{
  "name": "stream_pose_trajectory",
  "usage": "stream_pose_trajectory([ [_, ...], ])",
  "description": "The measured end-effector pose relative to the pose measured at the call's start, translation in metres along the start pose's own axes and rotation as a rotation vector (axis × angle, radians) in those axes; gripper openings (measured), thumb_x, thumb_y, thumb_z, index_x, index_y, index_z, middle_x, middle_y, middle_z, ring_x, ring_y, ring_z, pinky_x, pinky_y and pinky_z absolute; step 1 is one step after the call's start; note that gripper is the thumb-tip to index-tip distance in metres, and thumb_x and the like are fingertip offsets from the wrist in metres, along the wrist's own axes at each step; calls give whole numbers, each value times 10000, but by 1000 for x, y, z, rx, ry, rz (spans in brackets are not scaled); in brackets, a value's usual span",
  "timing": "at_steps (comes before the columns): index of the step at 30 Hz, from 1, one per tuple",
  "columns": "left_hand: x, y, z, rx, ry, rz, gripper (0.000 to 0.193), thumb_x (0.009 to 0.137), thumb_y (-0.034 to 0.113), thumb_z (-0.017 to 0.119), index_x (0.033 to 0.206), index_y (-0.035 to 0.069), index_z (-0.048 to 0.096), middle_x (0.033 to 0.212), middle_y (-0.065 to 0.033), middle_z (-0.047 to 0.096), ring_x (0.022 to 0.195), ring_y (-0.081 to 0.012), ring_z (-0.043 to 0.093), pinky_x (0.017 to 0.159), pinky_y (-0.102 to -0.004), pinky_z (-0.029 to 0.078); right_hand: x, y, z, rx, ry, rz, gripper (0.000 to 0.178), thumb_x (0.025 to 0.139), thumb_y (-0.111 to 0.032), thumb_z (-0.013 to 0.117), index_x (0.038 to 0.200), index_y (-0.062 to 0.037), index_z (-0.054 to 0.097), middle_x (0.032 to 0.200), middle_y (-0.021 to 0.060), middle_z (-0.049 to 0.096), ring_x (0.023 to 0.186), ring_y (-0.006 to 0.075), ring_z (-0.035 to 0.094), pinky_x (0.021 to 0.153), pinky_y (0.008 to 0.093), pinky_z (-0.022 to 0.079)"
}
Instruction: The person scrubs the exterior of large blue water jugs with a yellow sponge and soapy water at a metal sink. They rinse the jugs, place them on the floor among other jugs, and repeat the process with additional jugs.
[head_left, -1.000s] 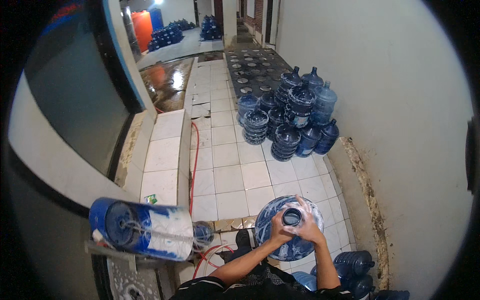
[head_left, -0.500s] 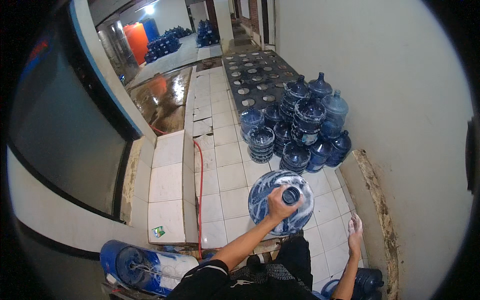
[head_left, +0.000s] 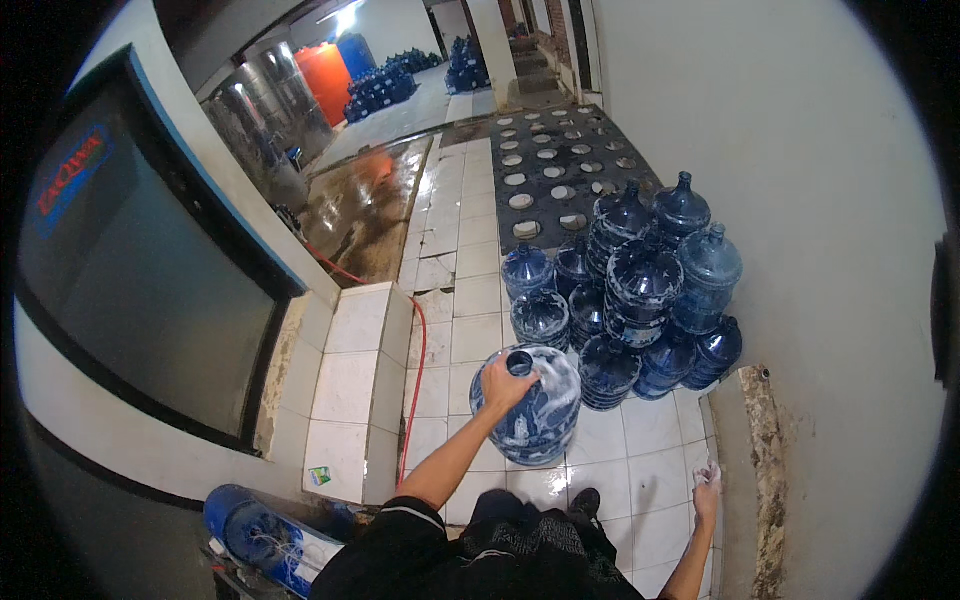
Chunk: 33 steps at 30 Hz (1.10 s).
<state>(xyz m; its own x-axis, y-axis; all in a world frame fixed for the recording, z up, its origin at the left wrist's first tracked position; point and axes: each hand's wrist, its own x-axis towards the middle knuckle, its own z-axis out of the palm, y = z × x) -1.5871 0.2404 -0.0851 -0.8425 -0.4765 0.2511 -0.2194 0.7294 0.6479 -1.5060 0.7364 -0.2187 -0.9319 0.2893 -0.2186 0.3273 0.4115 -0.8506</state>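
The jug (head_left: 540, 425) was lathered but unrinsed, gripped by the left hand (head_left: 503, 385); grip couldn't be told for the right hand (head_left: 707, 490).

A bare white lamp (head_left: 346, 17) glares at 11 o'clock, its core blown out, while the foreground gets dimmer, softer light. Between 10 and 11 o'clock its shine breaks into bright patches on the wet floor (head_left: 365, 205) and streaks on the steel tank (head_left: 270, 110). The window (head_left: 150, 290) at 9 o'clock is murky; the wall (head_left: 800, 150) at 2 o'clock looks evenly grey. Pale highlights mark the soapy bottle (head_left: 525, 420) at 5 o'clock. Black clothing (head_left: 470, 560) at 6 o'clock loses detail. Distant bottles (head_left: 385, 90) turn soft, straight edges bow outward, and black vignetting swallows the corners.
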Motion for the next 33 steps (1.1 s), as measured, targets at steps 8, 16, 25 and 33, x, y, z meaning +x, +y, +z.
stream_pose_trajectory([
  [8, 67, -51, 105, 167, -291, -106, 727, 657, 340, 777, 1176, -65, 469, 878, -292, 651, 856, -435, 644, 776, -480, 523, 63, 1, -5, -98, -59, 160, 514, 900, -212, 607, 1342, -27, 422, 1183, 153, 571, 988, 231, 558, 815, 354, 456],
  [16, 91, -146, 246, 211, -631, -234, 714, 682, 339, 778, 1191, -19, 428, 955, -262, 643, 905, -412, 639, 788, -455, 531, 5, 102, -50, -845, -284, 196, 552, 943, -336, 515, 1406, -76, 365, 1219, 223, 557, 1141, 371, 527, 963, 440, 430],
  [25, 123, -219, 353, 165, -575, -328, 758, 657, 242, 782, 1255, -56, 423, 1041, -246, 628, 942, -398, 622, 821, -442, 510, -139, 29, -78, -761, 34, 1041, 469, 885, -217, 606, 1293, -45, 448, 995, 170, 589, 867, 282, 604, 724, 470, 489],
  [33, 122, -265, 394, 83, -486, -498, 843, 662, 271, 783, 1315, -82, 382, 1155, -267, 583, 1050, -395, 581, 910, -427, 471, -220, 2, -71, -299, 117, 1329, 422, 921, -245, 541, 1328, -194, 443, 1000, 77, 580, 826, 230, 578, 656, 429, 516],
])
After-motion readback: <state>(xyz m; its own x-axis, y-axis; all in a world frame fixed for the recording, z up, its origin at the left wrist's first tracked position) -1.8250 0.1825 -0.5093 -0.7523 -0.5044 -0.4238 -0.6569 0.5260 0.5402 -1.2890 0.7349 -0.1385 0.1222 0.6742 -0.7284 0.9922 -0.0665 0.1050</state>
